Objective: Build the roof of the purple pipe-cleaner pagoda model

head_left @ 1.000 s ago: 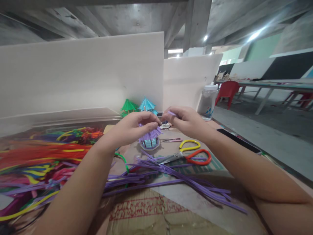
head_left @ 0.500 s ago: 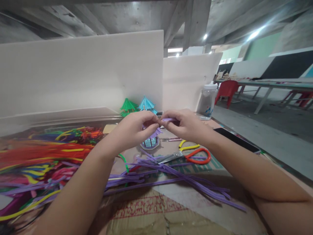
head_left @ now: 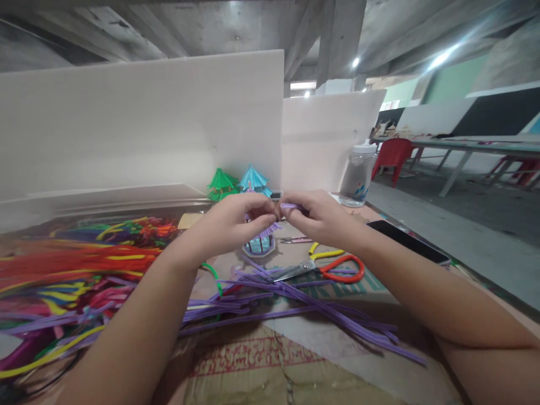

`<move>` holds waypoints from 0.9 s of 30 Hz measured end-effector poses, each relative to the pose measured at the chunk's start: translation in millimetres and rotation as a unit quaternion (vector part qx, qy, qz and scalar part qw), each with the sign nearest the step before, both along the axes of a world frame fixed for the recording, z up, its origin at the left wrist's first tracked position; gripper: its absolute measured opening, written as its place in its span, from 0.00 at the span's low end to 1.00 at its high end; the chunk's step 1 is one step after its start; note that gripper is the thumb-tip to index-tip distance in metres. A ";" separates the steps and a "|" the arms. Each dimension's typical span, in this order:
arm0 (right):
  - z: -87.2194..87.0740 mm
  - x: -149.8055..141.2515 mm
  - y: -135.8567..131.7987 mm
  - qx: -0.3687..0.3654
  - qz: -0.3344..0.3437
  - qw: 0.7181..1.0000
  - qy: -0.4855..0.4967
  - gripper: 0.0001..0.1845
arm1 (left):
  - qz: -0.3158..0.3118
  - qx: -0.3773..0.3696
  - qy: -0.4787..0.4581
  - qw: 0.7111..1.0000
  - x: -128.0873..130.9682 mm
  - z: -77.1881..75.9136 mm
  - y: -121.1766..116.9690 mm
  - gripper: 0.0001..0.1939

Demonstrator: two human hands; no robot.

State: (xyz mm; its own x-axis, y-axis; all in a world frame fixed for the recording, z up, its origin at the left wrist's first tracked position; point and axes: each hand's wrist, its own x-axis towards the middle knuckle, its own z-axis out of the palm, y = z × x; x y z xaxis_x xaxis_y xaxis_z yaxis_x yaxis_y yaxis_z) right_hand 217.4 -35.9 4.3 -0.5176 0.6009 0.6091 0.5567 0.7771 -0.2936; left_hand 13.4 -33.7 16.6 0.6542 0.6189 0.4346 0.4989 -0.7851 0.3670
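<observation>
My left hand point(head_left: 236, 221) and my right hand point(head_left: 317, 214) are raised over the table with their fingertips almost meeting. A short piece of purple pipe cleaner point(head_left: 290, 206) shows between the fingers of my right hand. The left thumb and index finger are pinched together; what they grip, if anything, is too small to make out. Just behind and below the left fingers stands a small pavilion model point(head_left: 260, 245) with a pale blue body and purple fringe, partly covered by the hand. Loose purple pipe cleaners point(head_left: 329, 312) lie beneath, with red-handled scissors point(head_left: 297, 271) across them.
Green point(head_left: 221, 181) and blue point(head_left: 253, 177) model roofs stand behind my hands. Yellow-handled pliers point(head_left: 327, 253), a black phone point(head_left: 407, 242) and a clear bottle point(head_left: 358, 174) are to the right. Coloured pipe cleaners point(head_left: 84, 259) heap at left. White boards point(head_left: 147, 124) rise behind.
Both hands stay almost in place, with only slight finger movement around the purple piece. The objects on the table have not moved.
</observation>
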 end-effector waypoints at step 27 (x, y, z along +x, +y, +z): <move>4.5 0.4 -9.8 -0.098 0.102 0.988 0.064 0.10 | -0.134 -0.127 -0.084 0.979 -6.0 1.9 1.0 0.08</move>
State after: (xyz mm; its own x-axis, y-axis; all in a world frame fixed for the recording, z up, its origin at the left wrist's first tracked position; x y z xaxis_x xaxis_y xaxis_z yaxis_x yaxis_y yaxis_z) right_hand 217.8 -45.7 8.9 -0.5665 0.6045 0.5601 0.3421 0.7908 -0.5075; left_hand 7.4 -32.6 18.5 0.7406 0.5370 0.4039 0.2038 -0.7523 0.6265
